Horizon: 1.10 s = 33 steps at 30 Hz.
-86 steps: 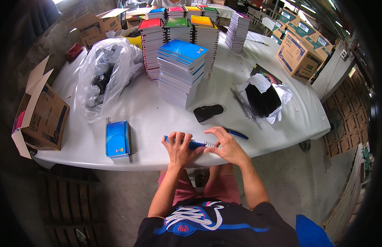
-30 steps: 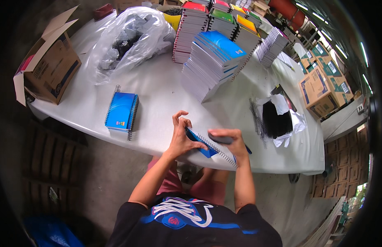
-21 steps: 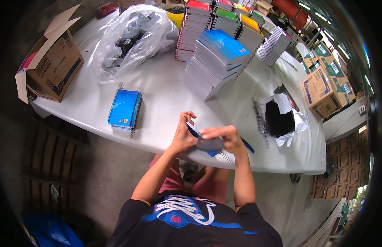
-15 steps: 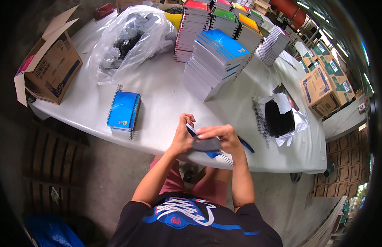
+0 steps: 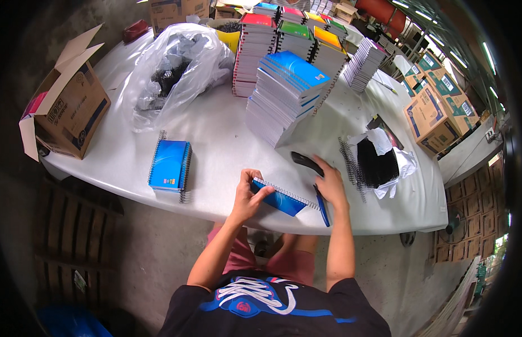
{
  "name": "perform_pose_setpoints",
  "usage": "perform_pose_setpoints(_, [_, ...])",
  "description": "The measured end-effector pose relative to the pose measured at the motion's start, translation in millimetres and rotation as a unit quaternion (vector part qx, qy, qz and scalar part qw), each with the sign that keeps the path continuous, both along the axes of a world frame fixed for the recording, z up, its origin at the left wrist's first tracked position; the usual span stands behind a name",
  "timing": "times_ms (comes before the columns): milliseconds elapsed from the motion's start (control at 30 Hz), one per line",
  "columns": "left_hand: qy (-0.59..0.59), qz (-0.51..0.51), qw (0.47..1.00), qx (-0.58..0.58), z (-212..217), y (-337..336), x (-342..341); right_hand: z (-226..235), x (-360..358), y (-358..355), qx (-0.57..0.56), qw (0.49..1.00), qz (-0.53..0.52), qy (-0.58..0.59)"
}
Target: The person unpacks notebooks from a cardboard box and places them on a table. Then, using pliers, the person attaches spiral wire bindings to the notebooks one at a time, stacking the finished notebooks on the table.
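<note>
A blue spiral notebook [image 5: 283, 201] lies tilted near the table's front edge, its wire coil running along the upper side and past the right end. My left hand [image 5: 250, 196] is closed on its left end, thumb on the cover. My right hand [image 5: 330, 182] has its fingers round the end of a black curved tool [image 5: 307, 163]; its exact kind is unclear. Beside that thumb lies a slim blue-and-black handle [image 5: 321, 206], partly under the hand. Left of my hands, a small stack of blue spiral notebooks [image 5: 170, 164] rests on the table.
Ahead stands a tall stack of blue-covered notebooks [image 5: 289, 90], with red, green and yellow stacks behind. A clear plastic bag [image 5: 182, 78] of black coils and an open carton [image 5: 75, 115] are at left. Black coils on crumpled paper [image 5: 378, 163] lie at right, near more cartons [image 5: 435, 118].
My right hand has moved off the notebook to the right, with the dark tool away from its cover. The notebook's blue cover now shows in my left hand. The view has shifted slightly.
</note>
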<state>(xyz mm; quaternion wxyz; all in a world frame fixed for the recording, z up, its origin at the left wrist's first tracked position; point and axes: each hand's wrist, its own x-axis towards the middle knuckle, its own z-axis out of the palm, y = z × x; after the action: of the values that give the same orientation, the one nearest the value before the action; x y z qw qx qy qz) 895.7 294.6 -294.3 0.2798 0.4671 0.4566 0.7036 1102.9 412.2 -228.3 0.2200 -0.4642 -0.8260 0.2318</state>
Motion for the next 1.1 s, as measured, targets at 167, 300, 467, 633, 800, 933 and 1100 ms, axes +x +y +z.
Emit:
perform_pose_setpoints(167, [-0.181,-0.034,0.982,-0.029,21,-18,1,-11,43,-70,0.02,0.981,-0.104,-0.163])
perform_pose_setpoints(300, [-0.16,-0.078,0.983,-0.055,19,-22,0,-53,53,-106,0.117,0.975,-0.102,-0.158])
perform_pose_setpoints(467, [-0.158,0.029,0.987,-0.005,17,-17,11,-35,39,-115,0.106,0.979,-0.169,0.046])
perform_pose_setpoints(633, [-0.005,0.15,0.989,0.008,31,-18,16,43,-8,-154,0.12,0.989,-0.035,0.081])
perform_pose_setpoints(800, [0.066,0.213,0.974,0.046,50,-23,20,62,-35,-159,0.184,0.982,0.033,-0.005])
perform_pose_setpoints(933, [0.151,0.241,0.957,0.064,43,-26,17,70,-41,-157,0.174,0.983,0.048,-0.029])
perform_pose_setpoints(1100, [0.216,0.263,0.936,0.089,38,-28,14,77,-40,-156,0.116,0.99,0.068,-0.039])
